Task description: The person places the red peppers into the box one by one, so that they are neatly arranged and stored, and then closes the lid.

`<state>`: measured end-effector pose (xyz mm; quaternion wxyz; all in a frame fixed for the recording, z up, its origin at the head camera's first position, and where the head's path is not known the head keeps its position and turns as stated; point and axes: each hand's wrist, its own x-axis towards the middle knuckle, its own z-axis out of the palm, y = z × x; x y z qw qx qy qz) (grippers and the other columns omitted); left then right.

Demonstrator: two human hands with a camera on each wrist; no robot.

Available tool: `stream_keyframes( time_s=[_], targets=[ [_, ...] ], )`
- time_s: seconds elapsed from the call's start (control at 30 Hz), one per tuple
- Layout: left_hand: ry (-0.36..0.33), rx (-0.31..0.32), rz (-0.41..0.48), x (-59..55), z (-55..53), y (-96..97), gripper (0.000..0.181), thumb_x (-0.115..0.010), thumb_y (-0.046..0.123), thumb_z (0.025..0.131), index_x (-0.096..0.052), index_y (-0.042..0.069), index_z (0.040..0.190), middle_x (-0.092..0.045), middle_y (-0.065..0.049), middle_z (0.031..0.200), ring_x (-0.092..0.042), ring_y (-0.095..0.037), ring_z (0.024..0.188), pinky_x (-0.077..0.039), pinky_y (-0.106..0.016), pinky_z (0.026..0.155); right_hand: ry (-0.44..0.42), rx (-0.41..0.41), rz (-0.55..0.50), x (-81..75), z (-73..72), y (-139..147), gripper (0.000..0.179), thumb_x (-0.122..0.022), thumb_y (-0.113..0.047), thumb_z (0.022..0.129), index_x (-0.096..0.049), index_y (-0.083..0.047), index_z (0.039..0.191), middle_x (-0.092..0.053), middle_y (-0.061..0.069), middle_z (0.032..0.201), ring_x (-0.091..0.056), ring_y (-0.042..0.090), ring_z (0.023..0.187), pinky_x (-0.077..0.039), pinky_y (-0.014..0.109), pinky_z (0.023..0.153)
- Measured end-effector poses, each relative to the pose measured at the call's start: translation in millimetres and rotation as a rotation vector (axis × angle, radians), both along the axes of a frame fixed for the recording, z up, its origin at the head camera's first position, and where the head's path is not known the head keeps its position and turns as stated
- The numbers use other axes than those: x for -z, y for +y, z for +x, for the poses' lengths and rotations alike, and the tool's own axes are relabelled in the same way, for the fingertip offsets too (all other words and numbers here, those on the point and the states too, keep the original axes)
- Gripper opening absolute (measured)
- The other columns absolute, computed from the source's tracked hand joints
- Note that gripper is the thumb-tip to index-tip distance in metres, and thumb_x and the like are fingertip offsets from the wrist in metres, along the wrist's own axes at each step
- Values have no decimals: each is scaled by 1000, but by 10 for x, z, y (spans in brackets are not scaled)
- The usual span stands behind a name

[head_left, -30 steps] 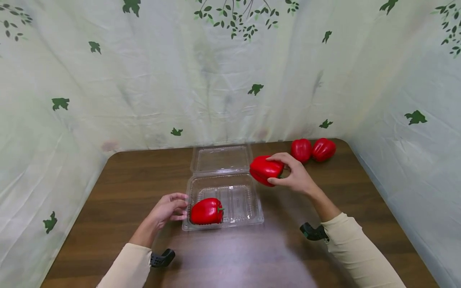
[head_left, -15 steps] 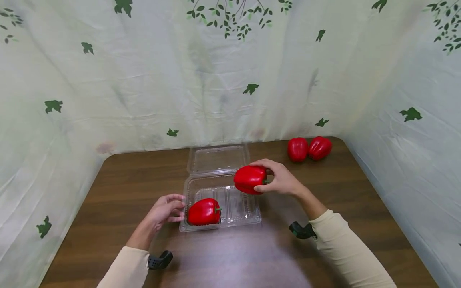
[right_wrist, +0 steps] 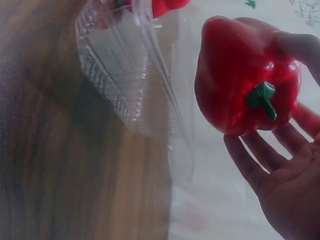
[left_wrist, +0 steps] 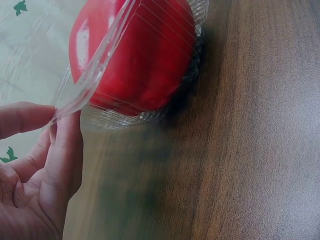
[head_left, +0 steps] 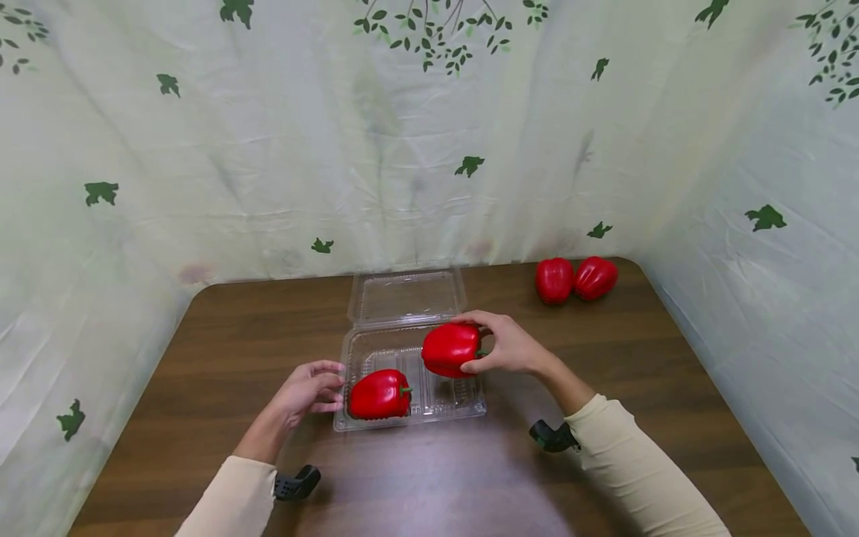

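Observation:
A clear plastic clamshell container [head_left: 436, 409] lies open on the table, its lid [head_left: 406, 297] folded back toward the wall. In its left half rests a red bell pepper [head_left: 380, 395] with a green stem. My left hand [head_left: 310, 391] pinches the container's left rim between thumb and fingers, as the left wrist view shows up close. My right hand [head_left: 503, 344] grips a second red bell pepper [head_left: 450, 350] above the container's right half. That pepper's green stem points toward my right palm in the right wrist view, and it hangs apart from the container there.
Two more red bell peppers [head_left: 554, 280] sit side by side at the table's back right corner. The brown wooden table [head_left: 255, 335] ends at a pale curtain [head_left: 403, 171] with leaf prints, which also stands along both sides.
My right hand has carried its bell pepper leftward and down, from the container's right edge to over its right half. My left hand keeps its hold on the rim.

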<state>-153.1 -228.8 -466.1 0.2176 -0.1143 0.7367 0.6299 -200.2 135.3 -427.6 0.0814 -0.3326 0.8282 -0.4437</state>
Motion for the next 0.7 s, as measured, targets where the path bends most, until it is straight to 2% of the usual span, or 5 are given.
stream_keyframes(
  time_s=[0.2,0.4,0.7],
  targets=[
    [-1,0,-1,-5,3,2,37,-55,6,94,-44,-8,126,-59,-8,86,-61,-18,69,-60,-34,67,-52,-49,48,31,25,-82,64,-79,-17,73,-54,-6,131,-60,10,122,-58,25,104,-54,35,86],
    [-2,-1,-2,-12,3,0,37,-55,6,95,-44,-8,127,-59,-8,86,-61,-18,68,-60,-34,67,-88,-103,89,35,43,-160,62,-79,-15,74,-55,-5,130,-59,11,123,-57,27,104,-55,39,83],
    [-2,-1,-2,-20,11,10,37,-55,6,94,-45,-8,127,-58,-8,86,-61,-18,69,-60,-34,67,-62,-140,169,67,53,-233,59,-81,-15,73,-58,-8,128,-61,5,120,-56,21,103,-54,34,83]
  ],
)
